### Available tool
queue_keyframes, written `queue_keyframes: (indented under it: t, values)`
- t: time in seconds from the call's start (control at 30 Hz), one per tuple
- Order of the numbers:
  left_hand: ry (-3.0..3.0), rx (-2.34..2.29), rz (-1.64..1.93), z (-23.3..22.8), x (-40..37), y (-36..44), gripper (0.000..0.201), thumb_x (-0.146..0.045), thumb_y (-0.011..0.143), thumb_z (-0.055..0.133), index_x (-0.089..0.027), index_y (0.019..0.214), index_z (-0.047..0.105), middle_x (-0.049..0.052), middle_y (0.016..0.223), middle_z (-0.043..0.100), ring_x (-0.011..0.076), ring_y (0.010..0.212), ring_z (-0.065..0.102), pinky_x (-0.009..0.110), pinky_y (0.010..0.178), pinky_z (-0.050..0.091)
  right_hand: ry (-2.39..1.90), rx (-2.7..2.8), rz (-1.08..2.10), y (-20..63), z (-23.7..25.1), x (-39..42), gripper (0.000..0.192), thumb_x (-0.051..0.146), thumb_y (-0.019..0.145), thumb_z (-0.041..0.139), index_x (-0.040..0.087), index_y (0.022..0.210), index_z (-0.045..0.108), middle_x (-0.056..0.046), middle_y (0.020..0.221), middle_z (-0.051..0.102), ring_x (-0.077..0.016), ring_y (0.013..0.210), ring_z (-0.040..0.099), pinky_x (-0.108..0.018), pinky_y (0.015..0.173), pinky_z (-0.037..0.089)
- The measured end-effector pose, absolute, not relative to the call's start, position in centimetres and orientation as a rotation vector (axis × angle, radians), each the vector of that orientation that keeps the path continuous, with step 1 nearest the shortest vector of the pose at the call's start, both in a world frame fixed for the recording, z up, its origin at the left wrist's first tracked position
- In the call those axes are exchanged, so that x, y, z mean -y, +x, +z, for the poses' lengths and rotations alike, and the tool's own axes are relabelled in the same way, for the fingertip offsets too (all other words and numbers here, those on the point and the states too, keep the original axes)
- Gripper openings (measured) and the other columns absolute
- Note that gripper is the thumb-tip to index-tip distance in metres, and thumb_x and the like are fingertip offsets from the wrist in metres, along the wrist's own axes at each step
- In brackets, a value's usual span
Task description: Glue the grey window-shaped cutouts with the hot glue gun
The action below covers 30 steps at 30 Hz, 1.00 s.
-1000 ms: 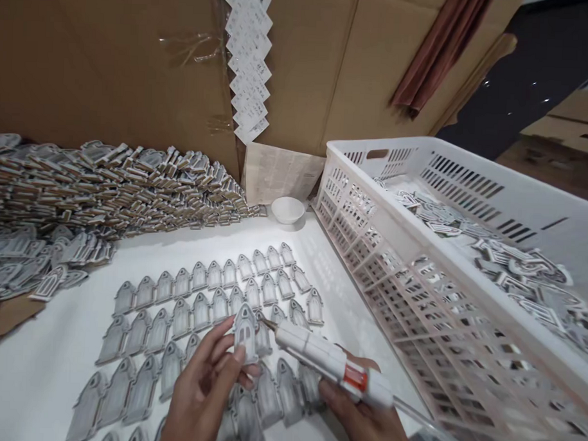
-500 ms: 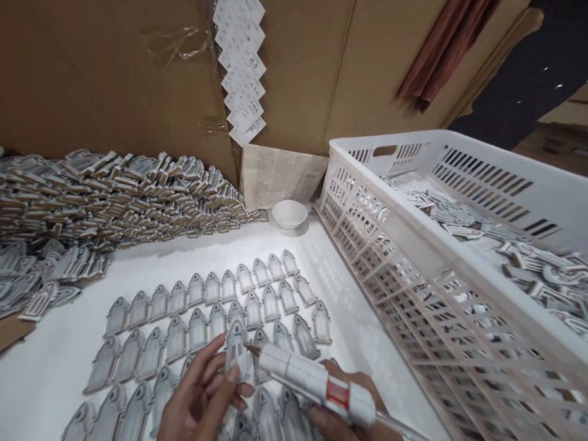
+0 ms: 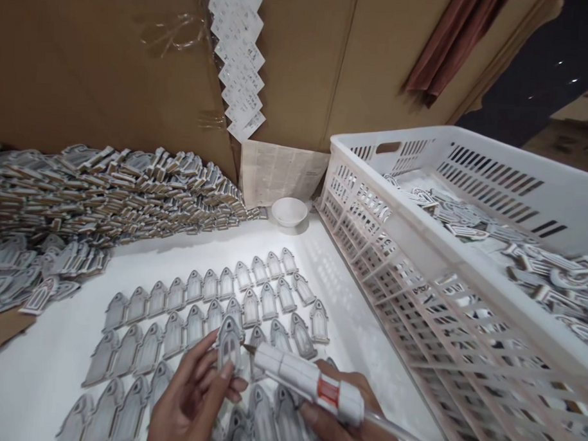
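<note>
My left hand (image 3: 196,387) pinches a small arched window-shaped piece (image 3: 229,347) upright between thumb and fingers. In my right hand (image 3: 348,409) lies a white tube-like dispenser pen (image 3: 293,371) with a red band and a clear tube trailing from its back end. Its dark pointed tip is at the right edge of the held piece; whether it touches I cannot tell. Rows of similar grey-white arched pieces (image 3: 173,332) lie on the white tabletop (image 3: 177,258) around and beneath both hands. My hands hide some of the nearest ones.
A white slatted plastic crate (image 3: 394,230) with many loose pieces stands at the right. Stacked arched pieces (image 3: 106,194) form a high heap at the back left. A white bowl (image 3: 289,212) sits by the cardboard wall (image 3: 290,66). Brown cardboard (image 3: 3,332) lies at the left edge.
Both hands, with the arched piece and the dispenser pen, have shifted slightly left in view. The pen's tip stays by the piece's right edge.
</note>
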<state>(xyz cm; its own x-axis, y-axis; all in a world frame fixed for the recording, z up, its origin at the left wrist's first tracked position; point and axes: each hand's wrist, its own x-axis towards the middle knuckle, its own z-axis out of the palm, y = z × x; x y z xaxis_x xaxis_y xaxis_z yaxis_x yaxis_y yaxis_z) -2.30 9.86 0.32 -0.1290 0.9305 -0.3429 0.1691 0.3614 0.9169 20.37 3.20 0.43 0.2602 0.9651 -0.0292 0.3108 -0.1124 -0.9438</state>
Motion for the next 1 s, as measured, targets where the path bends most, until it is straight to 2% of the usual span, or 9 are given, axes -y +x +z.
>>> queue_keyframes:
  t: [0.07,0.17,0.27,0.37,0.57,0.77,0.9,1.0]
  values:
    - [1.047,-1.529,0.888,0.7,-9.7,-2.4,0.082,-0.065,0.076,0.09,-0.022,0.141,0.066,0.009,0.102,0.085,0.0282,0.083,0.082,0.037,0.082,0.069,-1.64,1.213,0.904,20.3,0.5,-2.8,0.049,0.078,0.088,0.07,0.032,0.076,0.081,0.002,0.072,0.076,-0.0227,0.07,0.075,-0.026,0.068,0.06]
    - [1.043,-1.469,0.948,0.9,-9.1,-2.4,0.075,-0.06,0.08,0.089,-0.023,0.141,0.065,0.009,0.111,0.083,0.026,0.079,0.081,0.035,0.074,0.069,-1.622,1.25,0.938,20.0,1.0,-2.2,0.052,0.079,0.091,0.066,0.031,0.079,0.082,0.0,0.078,0.078,-0.0239,0.078,0.076,-0.026,0.073,0.061]
    - [1.021,-1.437,1.001,1.1,-8.1,-2.4,0.07,-0.057,0.081,0.089,-0.024,0.139,0.066,0.008,0.113,0.082,0.0238,0.075,0.08,0.033,0.07,0.068,-1.542,1.311,0.929,19.6,1.5,-1.8,0.056,0.078,0.095,0.063,0.029,0.074,0.078,0.0,0.069,0.074,-0.0221,0.07,0.074,-0.025,0.071,0.061]
    - [1.008,-1.417,1.039,2.1,-6.9,-2.2,0.071,-0.057,0.079,0.09,-0.023,0.137,0.067,0.008,0.111,0.081,0.0229,0.072,0.079,0.033,0.067,0.068,-1.484,1.375,0.831,19.3,1.9,-1.5,0.053,0.074,0.099,0.061,0.028,0.08,0.08,-0.001,0.073,0.076,-0.0221,0.072,0.075,-0.024,0.073,0.061]
    - [1.007,-1.43,1.219,5.1,-4.0,-1.4,0.064,-0.059,0.079,0.088,-0.023,0.13,0.07,0.004,0.098,0.079,0.0208,0.065,0.075,0.032,0.061,0.065,-1.335,1.567,0.767,18.8,2.9,-0.2,0.046,0.067,0.105,0.054,0.031,0.095,0.081,0.0,0.069,0.073,-0.0207,0.054,0.069,-0.025,0.056,0.058]
    - [1.047,-1.41,1.267,6.5,-1.8,-1.7,0.069,-0.06,0.078,0.088,-0.02,0.131,0.068,0.007,0.101,0.081,0.0216,0.064,0.075,0.032,0.061,0.065,-1.436,1.572,0.597,17.6,3.8,1.8,0.053,0.073,0.105,0.05,0.032,0.083,0.075,0.0,0.057,0.067,-0.0221,0.048,0.067,-0.027,0.052,0.056]
    - [1.041,-1.449,1.355,6.4,-0.7,-2.0,0.065,-0.058,0.082,0.086,-0.021,0.132,0.07,0.005,0.102,0.081,0.0191,0.064,0.075,0.03,0.065,0.065,-1.447,1.639,0.441,17.3,3.7,2.6,0.055,0.068,0.109,0.044,0.031,0.082,0.073,0.001,0.055,0.066,-0.0209,0.049,0.068,-0.024,0.051,0.056]
    - [1.091,-1.405,1.377,5.6,-0.3,-2.8,0.062,-0.058,0.082,0.086,-0.023,0.131,0.071,0.005,0.098,0.082,0.0196,0.062,0.074,0.03,0.061,0.065,-1.436,1.718,0.333,17.1,3.4,3.1,0.051,0.062,0.112,0.042,0.032,0.088,0.075,0.001,0.06,0.069,-0.0204,0.055,0.072,-0.022,0.053,0.056]
